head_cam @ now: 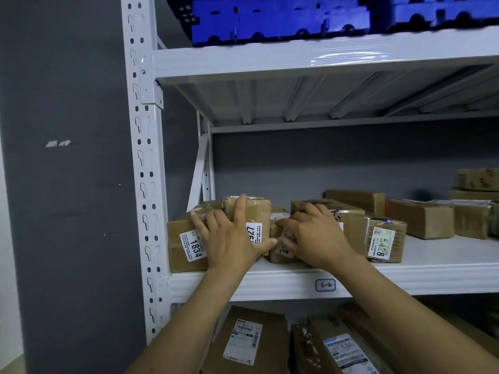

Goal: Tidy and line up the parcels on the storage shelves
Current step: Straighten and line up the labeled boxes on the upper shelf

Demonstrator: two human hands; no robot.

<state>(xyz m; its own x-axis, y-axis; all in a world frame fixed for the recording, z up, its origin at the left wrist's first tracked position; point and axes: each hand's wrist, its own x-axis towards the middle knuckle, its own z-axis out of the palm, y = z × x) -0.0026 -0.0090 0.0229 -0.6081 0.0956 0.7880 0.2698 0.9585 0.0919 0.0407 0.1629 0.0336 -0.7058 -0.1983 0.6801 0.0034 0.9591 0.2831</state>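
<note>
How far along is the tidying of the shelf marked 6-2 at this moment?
Done: the 1834 box and the 5428 box stand near the front edge, labels outward. In hand: the left hand and right hand press on the middle parcels. Left: the boxes farther right sit set back and askew, and the lower-shelf parcels lean.

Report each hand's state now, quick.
Left hand: open, fingers spread, pressing the 1834 parcel.
Right hand: fingers bent over a small parcel; grip cannot be told.
</note>
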